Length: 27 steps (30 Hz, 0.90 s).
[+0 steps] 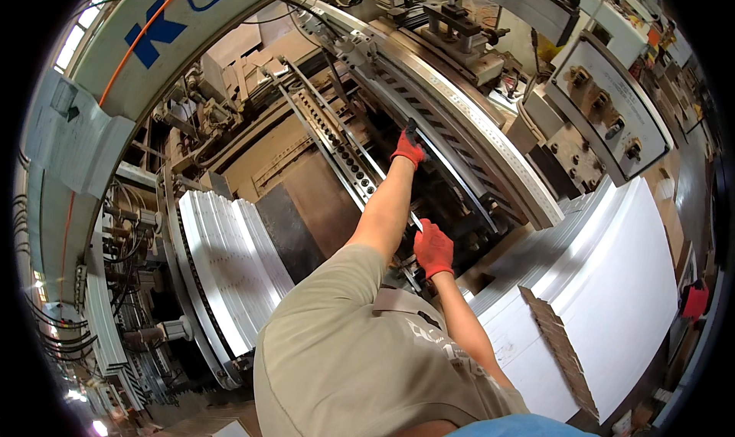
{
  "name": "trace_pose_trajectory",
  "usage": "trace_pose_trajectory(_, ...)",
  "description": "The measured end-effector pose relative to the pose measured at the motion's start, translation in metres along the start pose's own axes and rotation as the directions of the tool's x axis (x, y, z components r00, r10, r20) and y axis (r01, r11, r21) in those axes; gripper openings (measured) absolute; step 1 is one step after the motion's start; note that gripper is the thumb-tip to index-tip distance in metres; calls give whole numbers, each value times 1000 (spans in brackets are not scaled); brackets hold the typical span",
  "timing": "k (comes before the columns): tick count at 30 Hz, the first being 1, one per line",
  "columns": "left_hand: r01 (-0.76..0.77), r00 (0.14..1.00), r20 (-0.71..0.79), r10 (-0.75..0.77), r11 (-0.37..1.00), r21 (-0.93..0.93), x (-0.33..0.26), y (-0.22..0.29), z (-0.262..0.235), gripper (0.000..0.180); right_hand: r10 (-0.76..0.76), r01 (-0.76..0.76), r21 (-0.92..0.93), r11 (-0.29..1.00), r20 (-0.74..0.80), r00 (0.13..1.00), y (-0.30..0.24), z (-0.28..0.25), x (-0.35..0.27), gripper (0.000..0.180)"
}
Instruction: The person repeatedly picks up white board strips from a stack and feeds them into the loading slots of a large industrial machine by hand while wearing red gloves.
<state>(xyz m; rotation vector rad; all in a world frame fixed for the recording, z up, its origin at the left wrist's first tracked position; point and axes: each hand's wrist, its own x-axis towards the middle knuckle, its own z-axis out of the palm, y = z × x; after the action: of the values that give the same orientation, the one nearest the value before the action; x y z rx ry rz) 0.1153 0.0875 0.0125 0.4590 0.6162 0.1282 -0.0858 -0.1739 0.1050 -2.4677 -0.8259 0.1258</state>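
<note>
My left hand (409,147), in a red glove with dark fingers, reaches far into the machine beside a long shiny metal bar (459,178). Its fingers blend into the dark parts there, so their grip is unclear. Closer to my body, my right hand (434,248), also red-gloved, is closed in a fist. A thin pale tip (417,223) pokes out by its fingers; what it belongs to cannot be made out. Left of both hands runs a metal rail with a row of round black holes (344,157).
Stacked white sheets (620,284) lie at right, with a torn brown cardboard strip (559,353) across them. More white panels (230,261) stand at left. A control panel with knobs (609,104) juts out at upper right. The pale machine frame (115,69) arches over the left.
</note>
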Motion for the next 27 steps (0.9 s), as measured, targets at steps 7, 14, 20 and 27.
trace_pose_trajectory(7,33,999,25,-31,998,-54,17,-4,-13,67,42,-41,-30,999,27,999,-4,-2,0,25)
trace_pose_trajectory(14,-53,997,47,58,993,-107,3,-9,2,55,71,-69,-50,996,42,997,-13,-8,0,26)
trace_pose_trajectory(20,64,998,19,-62,989,-135,-27,-4,14,49,86,-84,-65,994,29,996,-24,-9,1,25)
trace_pose_trajectory(27,121,992,-15,-127,973,-198,-29,-3,22,46,148,-144,-112,983,25,989,-35,-5,4,24)
